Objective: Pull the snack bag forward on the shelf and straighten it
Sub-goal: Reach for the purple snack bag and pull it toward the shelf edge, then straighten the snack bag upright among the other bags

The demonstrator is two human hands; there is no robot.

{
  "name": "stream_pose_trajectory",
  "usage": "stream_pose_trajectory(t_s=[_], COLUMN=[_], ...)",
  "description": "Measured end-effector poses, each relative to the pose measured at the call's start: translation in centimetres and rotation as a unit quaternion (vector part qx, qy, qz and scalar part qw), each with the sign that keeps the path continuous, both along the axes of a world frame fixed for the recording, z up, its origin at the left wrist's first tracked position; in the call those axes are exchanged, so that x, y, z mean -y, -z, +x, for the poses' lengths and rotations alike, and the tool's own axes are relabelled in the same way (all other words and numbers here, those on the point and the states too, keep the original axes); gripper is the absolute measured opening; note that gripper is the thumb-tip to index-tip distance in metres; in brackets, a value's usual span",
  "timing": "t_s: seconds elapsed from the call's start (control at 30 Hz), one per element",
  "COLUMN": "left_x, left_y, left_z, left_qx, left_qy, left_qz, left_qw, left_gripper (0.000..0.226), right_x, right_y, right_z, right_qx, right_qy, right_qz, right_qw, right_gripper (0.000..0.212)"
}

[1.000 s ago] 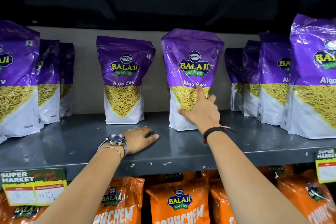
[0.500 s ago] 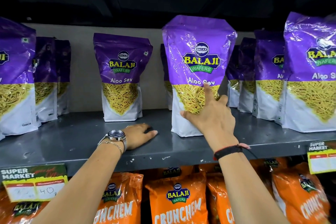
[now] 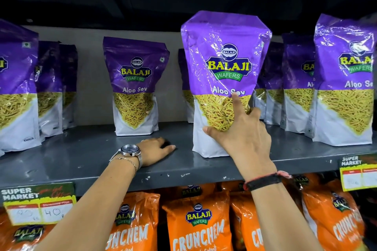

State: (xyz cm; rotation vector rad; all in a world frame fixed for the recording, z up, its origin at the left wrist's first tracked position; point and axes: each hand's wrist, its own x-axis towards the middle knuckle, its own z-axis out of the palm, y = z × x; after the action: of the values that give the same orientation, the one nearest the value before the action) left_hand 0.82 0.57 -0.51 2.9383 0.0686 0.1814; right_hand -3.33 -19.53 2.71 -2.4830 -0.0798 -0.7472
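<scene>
A purple and white Aloo Sev snack bag stands upright near the front edge of the grey metal shelf, in the middle of the view. My right hand grips its lower right side, thumb across the front, forefinger pointing up over the yellow window, other fingers around the bag's right edge. My left hand, with a wristwatch, rests flat on the shelf just left of the bag, touching only the shelf.
More Aloo Sev bags stand on the shelf: one farther back at the left middle, several at the far left and right. Orange Crunchem bags fill the shelf below. Price tags hang on the shelf edge.
My right hand has drawn the snack bag forward from the back of the shelf toward the front edge; it now looks larger and nearer. My left hand has stayed on the shelf.
</scene>
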Motion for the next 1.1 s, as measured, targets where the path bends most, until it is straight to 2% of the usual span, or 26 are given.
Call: stream_pose_trajectory(t_s=[0.33, 0.53, 0.6, 0.63, 0.73, 0.8, 0.87, 0.93, 1.03, 1.1], left_x=[0.1, 0.2, -0.3, -0.7, -2.8, -5.0, -7.5, -9.9, -12.6, -13.4], left_y=[0.0, -0.3, -0.4, -0.5, -0.6, -0.7, -0.7, -0.8, -1.0, -1.0], left_z=[0.1, -0.3, -0.8, -1.2, -2.9, -4.1, -5.1, -5.8, -6.8, -7.0], left_qx=[0.001, 0.0, 0.001, -0.002, -0.007, 0.009, 0.02, 0.018, 0.01, 0.015], left_qy=[-0.004, 0.0, -0.001, -0.005, -0.03, -0.056, -0.082, -0.103, -0.101, -0.079], left_qz=[0.004, 0.01, 0.006, 0.004, -0.002, 0.006, 0.018, 0.027, 0.022, 0.015], left_qw=[1.0, 1.0, 1.0, 1.0, 1.0, 0.998, 0.996, 0.994, 0.995, 0.997], left_gripper=[0.054, 0.054, 0.054, 0.054, 0.051, 0.049, 0.049, 0.052, 0.048, 0.046], right_x=[0.4, 0.2, -0.6, -1.3, -4.8, -8.2, -11.8, -15.0, -19.4, -21.5], right_y=[0.2, 0.3, 0.3, 0.2, 0.3, 0.3, -0.1, -0.6, -1.1, -1.1], right_z=[-0.4, -1.2, -1.8, -1.9, -1.8, -1.3, -0.5, 0.9, 3.6, 5.3], right_qx=[0.01, 0.032, 0.101, 0.167, 0.361, 0.387, 0.377, 0.331, 0.211, 0.179], right_qy=[-0.004, 0.004, 0.016, 0.016, -0.029, -0.095, -0.146, -0.169, -0.169, -0.153], right_qz=[-0.008, -0.004, -0.007, -0.005, 0.03, 0.022, 0.018, -0.005, -0.065, -0.096], right_qw=[1.0, 0.999, 0.995, 0.986, 0.931, 0.917, 0.915, 0.928, 0.961, 0.967], right_gripper=[0.099, 0.11, 0.103, 0.097, 0.069, 0.057, 0.052, 0.054, 0.061, 0.066])
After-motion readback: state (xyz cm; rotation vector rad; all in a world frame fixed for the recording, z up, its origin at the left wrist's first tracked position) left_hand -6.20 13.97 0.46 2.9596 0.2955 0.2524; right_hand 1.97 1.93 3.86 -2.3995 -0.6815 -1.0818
